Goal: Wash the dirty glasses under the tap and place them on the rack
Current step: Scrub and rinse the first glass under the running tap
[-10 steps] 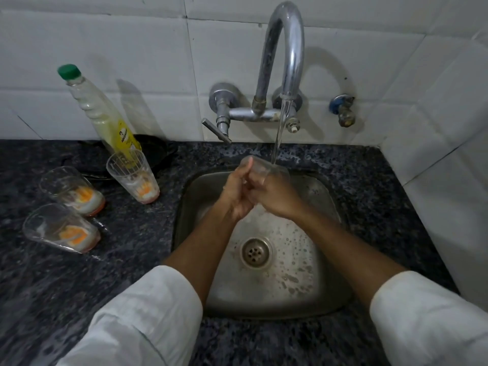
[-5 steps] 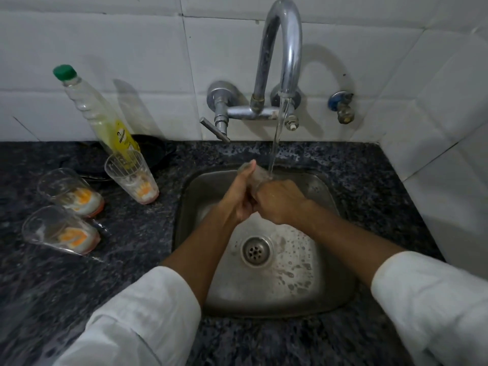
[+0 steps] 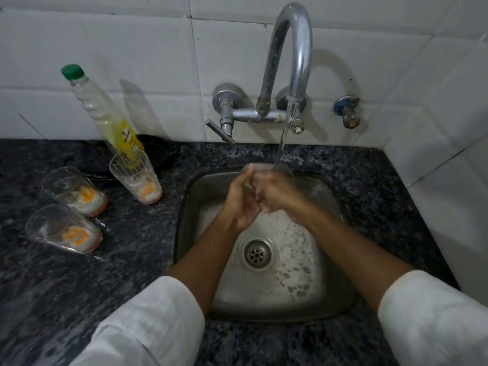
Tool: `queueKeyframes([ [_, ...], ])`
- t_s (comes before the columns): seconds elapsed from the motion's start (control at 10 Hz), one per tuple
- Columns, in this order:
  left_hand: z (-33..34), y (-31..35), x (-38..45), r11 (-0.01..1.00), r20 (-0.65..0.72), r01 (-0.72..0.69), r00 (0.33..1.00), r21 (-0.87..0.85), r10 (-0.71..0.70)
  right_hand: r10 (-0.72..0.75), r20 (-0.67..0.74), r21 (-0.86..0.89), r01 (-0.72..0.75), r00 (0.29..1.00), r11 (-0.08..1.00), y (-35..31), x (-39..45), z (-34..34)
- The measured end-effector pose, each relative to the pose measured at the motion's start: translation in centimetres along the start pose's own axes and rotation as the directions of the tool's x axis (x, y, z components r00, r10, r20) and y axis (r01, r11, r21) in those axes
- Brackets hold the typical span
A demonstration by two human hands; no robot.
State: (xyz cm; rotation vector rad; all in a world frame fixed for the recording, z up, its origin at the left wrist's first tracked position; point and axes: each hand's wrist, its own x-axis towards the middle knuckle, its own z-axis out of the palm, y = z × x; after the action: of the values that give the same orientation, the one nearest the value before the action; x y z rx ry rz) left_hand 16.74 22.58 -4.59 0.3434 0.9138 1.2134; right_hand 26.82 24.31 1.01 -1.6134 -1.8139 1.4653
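Over the steel sink [image 3: 330, 299] I hold a clear glass [image 3: 261, 169] under the running tap [image 3: 290, 56]. The water stream lands at the glass's rim. My left hand [image 3: 237, 199] is pressed against the glass from the left, and my right hand [image 3: 274, 192] wraps it from the right; most of the glass is hidden behind my fingers. Three dirty glasses with orange and white residue stand on the dark counter to the left: one [image 3: 136, 178] nearest the sink, one [image 3: 74, 190] further left, one [image 3: 62, 228] in front.
A dish-soap bottle [image 3: 105, 112] with a green cap leans against the tiled wall behind the glasses. The tap lever [image 3: 220, 132] sticks out left of the spout. A second valve [image 3: 347, 110] sits on the wall at right. A tiled side wall bounds the counter on the right.
The glass has stayed under the stream while my hands shifted around it; my right hand turned slightly and the glass's rim shows again above my fingers.
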Motion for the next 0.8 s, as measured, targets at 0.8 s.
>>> queueKeyframes([
  [0.8,1.8,-0.9,0.0,0.846,-0.203,-0.353,0.866,0.4,0.457,0.24,0.142,0.917,-0.219,0.96,0.334,3.0,-1.4,0.7],
])
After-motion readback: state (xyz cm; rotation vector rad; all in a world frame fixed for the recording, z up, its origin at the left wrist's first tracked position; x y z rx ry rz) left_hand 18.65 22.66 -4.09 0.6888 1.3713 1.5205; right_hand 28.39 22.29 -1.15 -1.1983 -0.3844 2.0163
